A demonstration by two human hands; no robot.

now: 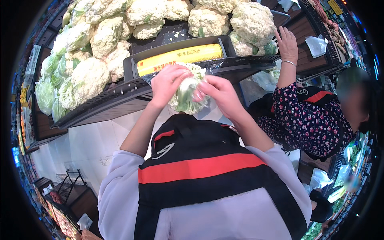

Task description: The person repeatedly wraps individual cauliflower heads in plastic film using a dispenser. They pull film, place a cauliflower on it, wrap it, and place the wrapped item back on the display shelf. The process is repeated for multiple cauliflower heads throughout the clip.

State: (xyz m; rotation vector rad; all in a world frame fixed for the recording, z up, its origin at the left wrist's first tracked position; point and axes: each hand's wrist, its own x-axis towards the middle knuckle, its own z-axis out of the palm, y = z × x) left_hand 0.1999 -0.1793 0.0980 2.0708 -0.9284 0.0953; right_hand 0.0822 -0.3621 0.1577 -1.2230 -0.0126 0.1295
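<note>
Between my two hands, in front of my apron, is a cauliflower (189, 100) with its pale stalks and green base turned up. Clear plastic film (214, 68) lies around it and stretches towards the roll. My left hand (170, 82) grips the cauliflower from the left, thumb across its top. On the other side my right hand (221, 93) has bent fingers on the film and the cauliflower's side. Just beyond stands a black holder (229, 46) with a yellow roll of cling wrap (180, 58), which bears printing.
Loose cauliflowers (91, 78) are heaped on the black display stand (105, 103), some bagged ones (48, 93) at the left. At the right, a co-worker's hand (288, 45) touches another cauliflower (253, 22). A dark wire rack (70, 180) stands on the tiled floor (87, 144) behind left.
</note>
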